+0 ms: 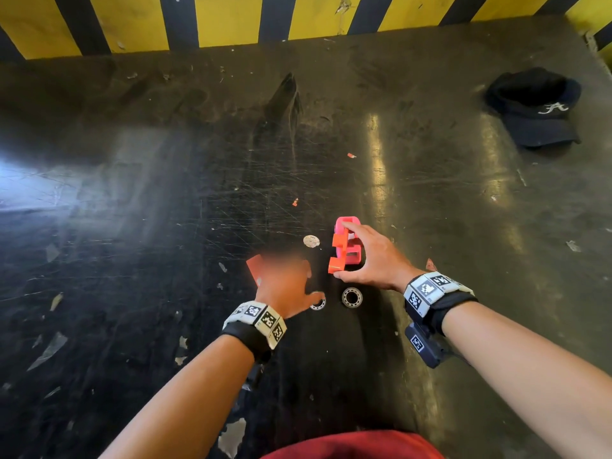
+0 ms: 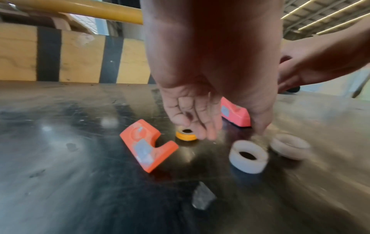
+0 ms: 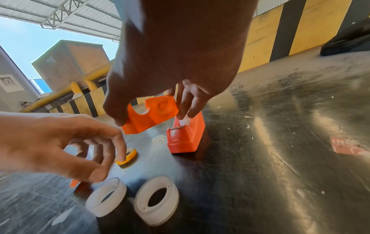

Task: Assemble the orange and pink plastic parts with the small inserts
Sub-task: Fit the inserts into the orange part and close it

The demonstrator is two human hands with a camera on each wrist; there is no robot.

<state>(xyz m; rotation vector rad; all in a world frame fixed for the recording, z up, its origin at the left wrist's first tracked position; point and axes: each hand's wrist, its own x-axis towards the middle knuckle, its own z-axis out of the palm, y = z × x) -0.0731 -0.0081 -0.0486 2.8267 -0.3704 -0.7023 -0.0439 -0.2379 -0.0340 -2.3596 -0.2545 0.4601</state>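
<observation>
Mid-assembly: right hand [image 3: 160,76] pinched flat orange plastic side panel [image 3: 152,114] beside pink plastic body [image 3: 185,137]; left hand [image 3: 60,145], loosely open, reached toward white ring inserts [image 3: 106,198]. Next: seating one.

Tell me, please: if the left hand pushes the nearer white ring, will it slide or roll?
The white ring lies flat on its face, so it would probably slide rather than roll. The glossy table likely gives little grip. It looks rigid and light, so the left hand may flick it away.

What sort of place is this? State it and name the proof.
Probably an industrial yard or loading dock: a scuffed black work surface, a yellow-and-black hazard-striped barrier, and a corrugated metal roof open to sky.
</observation>
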